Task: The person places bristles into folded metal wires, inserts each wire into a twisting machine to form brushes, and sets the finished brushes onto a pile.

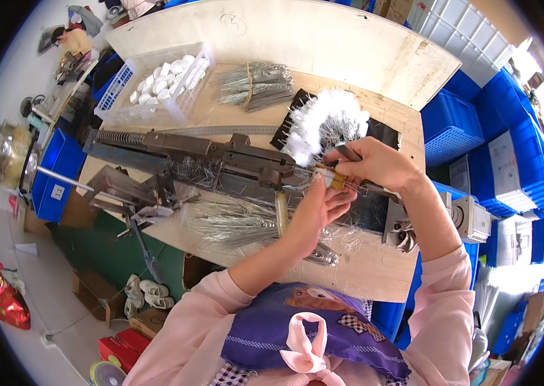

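Your purple cushion (304, 334) with the pink bow sits closest, below the wooden bench (349, 51). Landmark is the long metal jig (207, 154) across the bench.

Blue crates (510, 122) are stacked right of the jig; contents can't be made out. Another blue bin (59, 174) sits off the jig's left end. Behind the jig, the white basket (156, 83) holds small white caps. Right of the basket lies a tied wire bundle (253, 83). Behind the jig's right end is a pile of white fluffy brush heads (323, 122) on a black sheet. In front of the jig, loose wires (233, 222) lie spread on the bench, crowding the space under your left forearm.

Your left hand (317, 209) is at the jig's right end, fingers curled up, tips pressed on a small white-and-yellow piece (333, 180). Your right hand (375, 164) comes in from above it, thumb and fingers pinching the same piece, with a dark metal tool (348, 152) tucked under the fingers. That piece sits right between both sets of fingertips, touching both.
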`<state>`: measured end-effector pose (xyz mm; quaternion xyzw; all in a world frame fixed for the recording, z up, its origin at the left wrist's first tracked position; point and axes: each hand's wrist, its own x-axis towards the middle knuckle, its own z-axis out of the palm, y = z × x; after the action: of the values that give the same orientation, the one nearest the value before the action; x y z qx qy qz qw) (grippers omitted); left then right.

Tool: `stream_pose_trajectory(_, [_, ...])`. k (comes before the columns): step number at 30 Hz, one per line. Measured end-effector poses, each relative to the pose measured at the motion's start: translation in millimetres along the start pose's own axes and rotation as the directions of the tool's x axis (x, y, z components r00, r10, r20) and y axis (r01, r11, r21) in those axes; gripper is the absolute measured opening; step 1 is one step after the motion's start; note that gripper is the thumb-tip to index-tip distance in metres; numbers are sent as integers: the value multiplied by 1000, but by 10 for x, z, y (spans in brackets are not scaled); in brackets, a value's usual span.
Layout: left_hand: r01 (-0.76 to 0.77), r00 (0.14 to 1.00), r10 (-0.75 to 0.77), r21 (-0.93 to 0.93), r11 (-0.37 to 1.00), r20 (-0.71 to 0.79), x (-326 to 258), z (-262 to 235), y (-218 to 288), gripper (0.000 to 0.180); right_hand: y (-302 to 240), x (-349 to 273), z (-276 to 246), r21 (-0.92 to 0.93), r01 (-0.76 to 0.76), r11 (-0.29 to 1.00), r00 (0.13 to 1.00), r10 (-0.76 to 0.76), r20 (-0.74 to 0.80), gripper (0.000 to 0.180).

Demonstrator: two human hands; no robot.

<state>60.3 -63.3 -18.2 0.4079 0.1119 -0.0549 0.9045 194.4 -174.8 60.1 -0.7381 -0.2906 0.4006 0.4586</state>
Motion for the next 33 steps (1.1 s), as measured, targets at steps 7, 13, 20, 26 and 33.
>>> stream_pose_trajectory(7, [76,996,-25,-662,746,85,-138,-16,371,77,-258,-323,158,-758,15,652,870,-382,-312,33])
stream_pose_trajectory(13, [57,982,83,-693,719,168,-148,-62,292,65,-209,-236,647,-815,309,491,742,-661,-116,34])
stream_pose_trajectory(20, [-52,991,125,-720,692,48,-172,-98,250,66,-144,-111,391,-669,234,705,815,-518,-260,13])
stream_pose_trajectory(26, [-37,991,112,-673,739,68,-173,-100,316,64,-165,-187,398,-772,231,592,774,-593,-223,14])
stream_pose_trajectory(33, [-19,996,70,-642,766,54,-193,-62,319,67,-247,-307,516,-800,298,521,710,-681,-180,21])
